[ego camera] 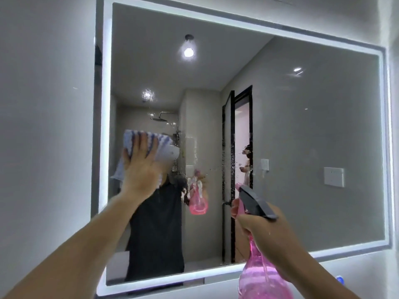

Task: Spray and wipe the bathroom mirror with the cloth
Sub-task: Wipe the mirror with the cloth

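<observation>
A large wall mirror [302,130] with a lit white border fills the view. My left hand [140,169] presses a blue-and-white striped cloth [138,139] flat against the glass at its left side. My right hand [261,227] grips a pink spray bottle [262,275] with a dark grey trigger head [252,201], nozzle pointed at the mirror. Fine droplets [232,160] speckle the glass in a vertical band near the middle. The cloth's lower part is hidden behind my hand.
A pale grey wall [43,126] borders the mirror on the left, and white wall [390,29] on the right. The reflection shows a person in dark clothes, a shower head, a black-framed door and wall switches.
</observation>
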